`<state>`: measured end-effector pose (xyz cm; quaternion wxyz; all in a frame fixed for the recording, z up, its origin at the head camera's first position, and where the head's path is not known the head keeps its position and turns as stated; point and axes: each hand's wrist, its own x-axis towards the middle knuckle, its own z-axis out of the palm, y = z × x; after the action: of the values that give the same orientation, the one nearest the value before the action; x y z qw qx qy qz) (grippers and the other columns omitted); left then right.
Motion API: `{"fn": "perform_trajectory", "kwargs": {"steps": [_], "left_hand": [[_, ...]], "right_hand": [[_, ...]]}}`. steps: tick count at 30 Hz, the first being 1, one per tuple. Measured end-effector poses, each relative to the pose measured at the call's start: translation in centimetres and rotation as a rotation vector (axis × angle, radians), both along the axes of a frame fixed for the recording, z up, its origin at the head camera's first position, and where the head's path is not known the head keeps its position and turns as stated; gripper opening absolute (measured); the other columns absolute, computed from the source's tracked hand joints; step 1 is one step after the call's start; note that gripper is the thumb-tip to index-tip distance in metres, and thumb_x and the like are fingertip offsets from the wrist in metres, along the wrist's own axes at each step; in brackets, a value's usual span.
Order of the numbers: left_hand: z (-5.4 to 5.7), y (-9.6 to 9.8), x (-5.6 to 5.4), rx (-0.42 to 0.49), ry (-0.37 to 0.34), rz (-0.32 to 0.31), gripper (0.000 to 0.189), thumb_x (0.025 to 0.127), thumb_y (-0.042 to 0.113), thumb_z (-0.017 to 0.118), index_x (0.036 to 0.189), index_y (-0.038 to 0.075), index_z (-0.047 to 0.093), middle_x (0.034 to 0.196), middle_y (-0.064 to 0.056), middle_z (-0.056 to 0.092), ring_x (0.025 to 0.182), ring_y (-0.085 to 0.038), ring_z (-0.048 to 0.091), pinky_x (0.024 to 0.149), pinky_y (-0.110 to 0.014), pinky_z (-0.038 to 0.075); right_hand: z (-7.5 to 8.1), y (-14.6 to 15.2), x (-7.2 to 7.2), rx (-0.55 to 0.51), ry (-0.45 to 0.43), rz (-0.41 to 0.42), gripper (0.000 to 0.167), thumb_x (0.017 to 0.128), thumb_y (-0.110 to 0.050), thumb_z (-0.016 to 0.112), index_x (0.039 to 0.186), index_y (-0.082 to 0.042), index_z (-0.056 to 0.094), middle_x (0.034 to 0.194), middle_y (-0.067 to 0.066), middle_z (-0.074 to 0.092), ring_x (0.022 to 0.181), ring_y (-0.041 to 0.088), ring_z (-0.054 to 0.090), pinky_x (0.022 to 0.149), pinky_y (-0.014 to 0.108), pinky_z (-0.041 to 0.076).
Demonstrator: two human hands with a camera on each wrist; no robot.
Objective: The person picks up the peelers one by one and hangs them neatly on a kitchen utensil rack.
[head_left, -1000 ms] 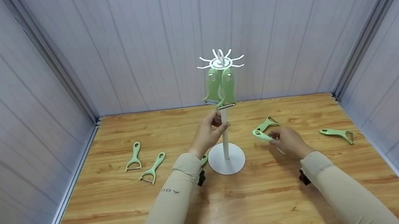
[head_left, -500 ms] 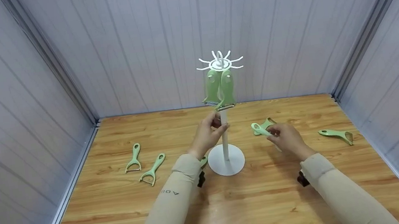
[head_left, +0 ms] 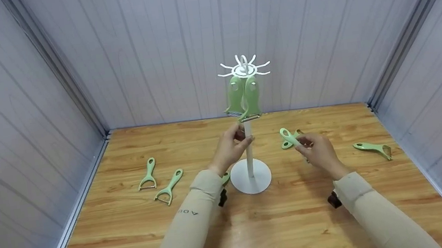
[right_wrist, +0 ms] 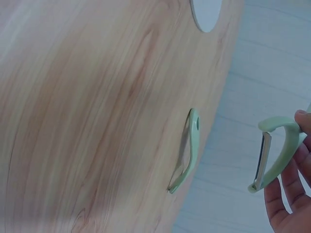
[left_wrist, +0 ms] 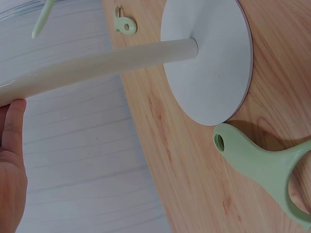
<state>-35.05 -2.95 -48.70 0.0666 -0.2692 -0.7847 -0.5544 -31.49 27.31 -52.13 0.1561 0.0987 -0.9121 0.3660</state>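
My left hand (head_left: 226,151) grips the pole (head_left: 250,154) of a white hook stand, thumb and fingers on either side below the hanging tools. Two green peelers, one on the left (head_left: 235,96) and one on the right (head_left: 253,97), hang from the stand's front hooks. To the right, my right hand (head_left: 321,153) pinches another green peeler (head_left: 288,135) near its head, the holed handle end pointing up and away. In the right wrist view its curved head and metal blade (right_wrist: 263,160) show clear of the fingers. Behind it lies a further peeler (right_wrist: 194,141) on the table.
The stand's round white base (head_left: 262,180) rests on the wooden table. Beside it, partly hidden by the left sleeve, lies a peeler (left_wrist: 262,165). Two more, a far one (head_left: 149,174) and a nearer one (head_left: 171,187), lie left; another (head_left: 373,149) lies far right. Panels enclose the table.
My right hand has raised the peeler slightly and tilted its handle end up, over the peeler behind it. My left hand stays on the pole.
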Motion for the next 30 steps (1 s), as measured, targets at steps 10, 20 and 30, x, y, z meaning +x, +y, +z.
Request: {"fn": "perform_trajectory", "kwargs": {"steps": [10, 20, 30], "left_hand": [[0.1, -0.1, 0.0, -0.020, -0.021, 0.002, 0.020, 0.105, 0.014, 0.074, 0.117, 0.001, 0.066, 0.107, -0.017, 0.076, 0.098, -0.024, 0.070, 0.089, -0.034, 0.060], [0.0, 0.0, -0.1, -0.015, -0.008, 0.013, 0.016, 0.103, 0.010, 0.074, 0.112, 0.000, 0.067, 0.105, -0.018, 0.076, 0.097, -0.026, 0.071, 0.088, -0.035, 0.060], [0.0, 0.0, -0.1, -0.011, -0.001, 0.010, 0.015, 0.103, 0.011, 0.074, 0.111, 0.000, 0.066, 0.103, -0.017, 0.075, 0.096, -0.025, 0.071, 0.089, -0.034, 0.059]], "right_hand": [[1.1, -0.9, 0.7, -0.128, 0.051, -0.033, 0.024, 0.097, -0.003, 0.081, 0.120, 0.004, 0.079, 0.104, 0.019, 0.078, 0.091, 0.027, 0.070, 0.080, 0.023, 0.055], [2.5, -2.0, 1.2, -0.163, 0.095, -0.033, 0.025, 0.098, -0.004, 0.080, 0.122, 0.001, 0.078, 0.110, 0.019, 0.079, 0.096, 0.032, 0.071, 0.083, 0.027, 0.053], [4.3, -2.9, 1.6, -0.198, 0.133, -0.028, 0.025, 0.098, -0.006, 0.081, 0.122, 0.000, 0.078, 0.109, 0.019, 0.077, 0.093, 0.026, 0.067, 0.075, 0.016, 0.052]]}}
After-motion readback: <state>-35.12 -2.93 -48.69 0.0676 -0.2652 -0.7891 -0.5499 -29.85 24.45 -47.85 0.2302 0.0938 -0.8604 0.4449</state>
